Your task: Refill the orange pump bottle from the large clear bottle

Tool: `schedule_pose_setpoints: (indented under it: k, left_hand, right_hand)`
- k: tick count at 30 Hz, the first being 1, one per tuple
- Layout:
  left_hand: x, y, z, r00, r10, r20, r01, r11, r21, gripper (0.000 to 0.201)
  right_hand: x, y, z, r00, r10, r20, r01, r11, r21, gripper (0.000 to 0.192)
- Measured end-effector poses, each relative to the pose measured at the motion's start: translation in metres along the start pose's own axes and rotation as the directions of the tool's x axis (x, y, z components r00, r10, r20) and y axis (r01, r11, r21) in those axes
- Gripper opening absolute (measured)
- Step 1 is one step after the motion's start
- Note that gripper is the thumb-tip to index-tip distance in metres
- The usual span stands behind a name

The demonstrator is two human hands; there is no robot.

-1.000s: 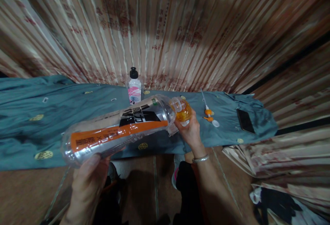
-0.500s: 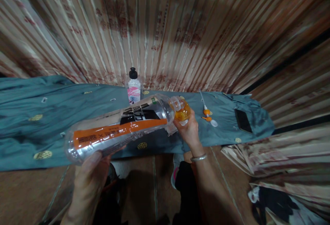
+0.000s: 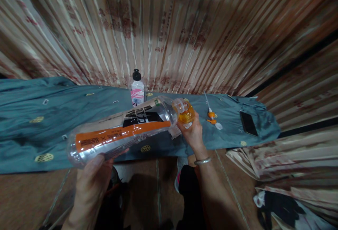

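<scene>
Pouring step: left hand point(image 3: 91, 179) grips tilted large bottle point(image 3: 121, 131), its mouth at the small orange container point(image 3: 186, 114) held by right hand point(image 3: 194, 135). Next: keep mouths aligned.

In front of me hangs a pleated curtain point(image 3: 185, 29), cream with reddish print and a shadow across its top. A teal cloth point(image 3: 66, 117) with gold medallions covers the tabletop. Below me lies brown tiled floor point(image 3: 21, 198).

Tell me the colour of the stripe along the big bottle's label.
Orange, on the big bottle, clearest in the head view.
</scene>
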State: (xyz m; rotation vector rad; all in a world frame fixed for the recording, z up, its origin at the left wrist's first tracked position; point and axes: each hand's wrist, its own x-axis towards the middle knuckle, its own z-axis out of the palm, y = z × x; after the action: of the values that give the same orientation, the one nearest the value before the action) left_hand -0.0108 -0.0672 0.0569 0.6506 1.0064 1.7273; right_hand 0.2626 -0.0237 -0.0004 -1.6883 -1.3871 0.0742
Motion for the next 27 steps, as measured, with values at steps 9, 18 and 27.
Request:
schedule_pose_setpoints:
  k: [9,18,27]
  left_hand:
    - [0.0001,0.0025,0.0011,0.999,-0.034,-0.042,0.033,0.999,-0.015,0.042]
    - [0.0003,0.0031,0.0003,0.997,-0.059,-0.051,0.058,0.998,-0.026,0.046]
    - [-0.0012,0.0049,-0.0032,0.999,-0.031,-0.03,0.03,0.999,-0.028,0.046]
  right_hand:
    - [0.0001,0.0007,0.0005,1.0,-0.009,-0.002,0.01,1.0,0.009,0.069]
    - [-0.0031,0.0005,0.0033,1.0,-0.004,-0.013,0.004,1.0,0.022,0.07]
    - [-0.0029,-0.0024,0.0044,1.0,-0.016,0.007,0.016,1.0,0.017,0.07]
